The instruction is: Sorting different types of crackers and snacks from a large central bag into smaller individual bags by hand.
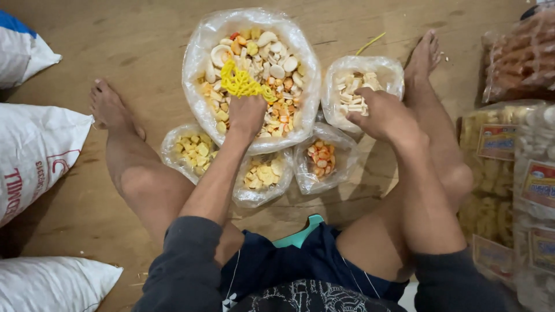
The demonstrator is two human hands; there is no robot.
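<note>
I sit on a wooden floor with my legs spread around several open plastic bags of raw crackers. My left hand is closed on a bunch of yellow lattice crackers above the big bag of mixed crackers. My right hand reaches into the bag of pale stick crackers, fingers curled into the pieces. Three smaller bags lie nearer me: yellow squares, pale yellow chips and orange pieces.
White woven sacks lie along the left. Sealed packets of crackers are stacked on the right, with a reddish packet behind them. My feet flank the bags.
</note>
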